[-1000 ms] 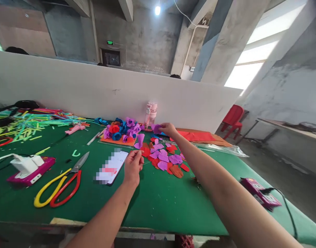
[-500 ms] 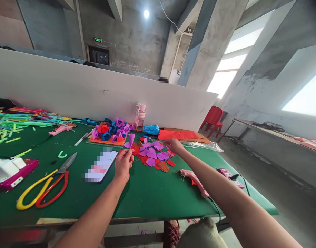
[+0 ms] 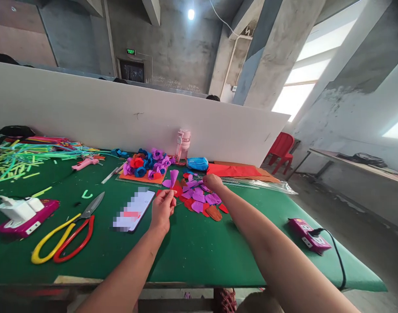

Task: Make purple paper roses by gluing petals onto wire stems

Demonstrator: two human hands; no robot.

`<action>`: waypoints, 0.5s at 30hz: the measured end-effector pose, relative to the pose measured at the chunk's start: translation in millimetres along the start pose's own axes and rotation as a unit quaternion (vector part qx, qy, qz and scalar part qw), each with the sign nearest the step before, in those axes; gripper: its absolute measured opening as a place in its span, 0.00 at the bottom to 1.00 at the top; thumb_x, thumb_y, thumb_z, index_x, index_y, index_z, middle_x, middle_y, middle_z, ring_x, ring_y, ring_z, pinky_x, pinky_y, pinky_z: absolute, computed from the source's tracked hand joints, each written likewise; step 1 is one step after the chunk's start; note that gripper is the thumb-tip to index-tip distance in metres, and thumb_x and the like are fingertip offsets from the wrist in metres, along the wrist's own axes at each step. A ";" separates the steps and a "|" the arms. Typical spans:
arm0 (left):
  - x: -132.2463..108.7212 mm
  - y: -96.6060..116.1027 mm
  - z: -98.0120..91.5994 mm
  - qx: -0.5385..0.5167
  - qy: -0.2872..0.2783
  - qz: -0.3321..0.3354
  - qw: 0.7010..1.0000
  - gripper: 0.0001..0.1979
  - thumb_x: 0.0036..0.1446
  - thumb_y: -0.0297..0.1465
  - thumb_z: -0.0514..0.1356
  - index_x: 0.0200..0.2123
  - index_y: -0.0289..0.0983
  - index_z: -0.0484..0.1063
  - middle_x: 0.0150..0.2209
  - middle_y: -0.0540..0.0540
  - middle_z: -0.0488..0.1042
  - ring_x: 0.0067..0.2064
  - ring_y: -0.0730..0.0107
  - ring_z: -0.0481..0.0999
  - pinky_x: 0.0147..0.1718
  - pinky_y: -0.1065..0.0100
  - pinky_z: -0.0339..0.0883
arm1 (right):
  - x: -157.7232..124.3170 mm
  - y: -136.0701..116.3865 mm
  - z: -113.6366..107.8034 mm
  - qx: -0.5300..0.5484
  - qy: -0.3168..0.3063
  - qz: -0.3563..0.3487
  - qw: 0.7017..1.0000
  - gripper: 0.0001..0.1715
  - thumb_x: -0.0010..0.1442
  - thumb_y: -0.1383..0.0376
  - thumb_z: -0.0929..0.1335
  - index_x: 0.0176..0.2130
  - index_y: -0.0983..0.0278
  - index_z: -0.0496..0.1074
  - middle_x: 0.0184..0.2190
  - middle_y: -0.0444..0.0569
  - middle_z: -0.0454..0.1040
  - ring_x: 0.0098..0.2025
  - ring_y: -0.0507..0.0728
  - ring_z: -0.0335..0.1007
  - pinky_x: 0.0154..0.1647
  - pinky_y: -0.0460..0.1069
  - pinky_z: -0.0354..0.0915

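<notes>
On the table (image 3: 199, 261), scissors (image 3: 90, 211) lie left of the phone (image 3: 138, 211), petals (image 3: 198, 206) right, with the bottle (image 3: 183, 145) behind the petals.

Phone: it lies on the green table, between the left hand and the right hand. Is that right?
Not quite: the head view shows the phone between the scissors and the left hand, not between it and the right hand. It does lie on the green table.

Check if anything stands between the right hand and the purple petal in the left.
Nothing visible stands between the right hand and the purple petal in the left hand; loose petals lie low on the table below. The pouch sits behind, off that line.
</notes>
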State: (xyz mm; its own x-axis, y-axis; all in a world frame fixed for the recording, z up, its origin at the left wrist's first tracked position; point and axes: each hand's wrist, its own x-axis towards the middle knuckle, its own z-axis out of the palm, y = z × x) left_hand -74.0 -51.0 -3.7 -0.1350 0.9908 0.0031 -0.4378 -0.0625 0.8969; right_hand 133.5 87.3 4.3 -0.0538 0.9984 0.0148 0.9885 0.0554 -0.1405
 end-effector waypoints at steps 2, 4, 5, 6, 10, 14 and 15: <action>0.7 -0.5 0.4 -0.002 0.000 -0.001 1.000 0.15 0.45 0.40 0.63 0.31 0.34 0.69 0.16 0.57 0.61 0.14 0.85 0.50 0.13 0.77 0.40 | 0.9 1.5 -0.2 0.028 0.017 0.021 0.999 0.13 0.54 0.71 0.65 0.38 0.65 0.76 0.41 0.58 0.76 0.47 0.62 0.71 0.43 0.51 0.64; 1.5 -0.6 0.4 -0.004 0.002 0.000 1.000 0.16 0.45 0.41 0.63 0.30 0.34 0.69 0.15 0.57 0.61 0.14 0.85 0.50 0.13 0.77 0.40 | -0.7 3.1 -4.5 0.070 0.042 0.036 0.996 0.14 0.57 0.68 0.63 0.39 0.65 0.75 0.41 0.58 0.76 0.47 0.63 0.71 0.43 0.52 0.65; 1.9 -0.4 0.3 -0.005 0.003 0.001 1.000 0.16 0.45 0.41 0.63 0.30 0.34 0.69 0.15 0.57 0.61 0.14 0.85 0.50 0.13 0.77 0.40 | -2.9 3.5 -7.8 0.097 0.053 0.040 0.993 0.15 0.58 0.67 0.61 0.41 0.66 0.74 0.41 0.58 0.76 0.46 0.63 0.71 0.42 0.52 0.65; 2.4 0.0 0.1 -0.005 0.003 0.000 1.000 0.16 0.44 0.41 0.63 0.30 0.34 0.69 0.16 0.57 0.61 0.14 0.85 0.50 0.13 0.77 0.40 | -6.3 3.4 -11.3 0.127 0.060 0.039 0.989 0.16 0.60 0.66 0.60 0.42 0.67 0.73 0.41 0.58 0.76 0.45 0.62 0.72 0.41 0.52 0.66; 4.1 4.4 -0.9 0.020 -0.013 -0.009 1.000 0.17 0.43 0.42 0.63 0.30 0.34 0.70 0.16 0.56 0.61 0.14 0.85 0.50 0.13 0.77 0.40 | -36.9 -2.5 -20.6 0.268 0.052 -0.003 0.962 0.17 0.62 0.65 0.57 0.45 0.67 0.69 0.38 0.53 0.78 0.38 0.54 0.76 0.37 0.47 0.69; 0.8 14.1 0.8 0.071 -0.050 -0.016 0.996 0.18 0.41 0.43 0.65 0.26 0.33 0.70 0.19 0.55 0.62 0.15 0.85 0.51 0.12 0.77 0.40 | -92.1 -13.8 -18.4 0.582 -0.062 -0.069 0.808 0.11 0.57 0.60 0.66 0.39 0.64 0.67 0.30 0.49 0.78 0.32 0.55 0.77 0.39 0.51 0.72; -1.6 17.2 2.0 0.080 -0.061 -0.019 0.995 0.18 0.40 0.43 0.65 0.26 0.33 0.71 0.19 0.55 0.62 0.15 0.86 0.50 0.12 0.77 0.40 | -106.6 -17.0 -17.2 0.621 -0.091 -0.073 0.775 0.13 0.55 0.59 0.67 0.38 0.64 0.67 0.29 0.48 0.78 0.32 0.55 0.77 0.39 0.52 0.72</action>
State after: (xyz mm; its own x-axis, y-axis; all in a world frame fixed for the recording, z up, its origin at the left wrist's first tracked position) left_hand -79.6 -53.4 12.6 -0.0079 0.9999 0.0123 -0.2918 -0.0141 0.9564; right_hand 124.9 -20.2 22.1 -0.2832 0.9591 -0.0027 0.0774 0.0200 -0.9968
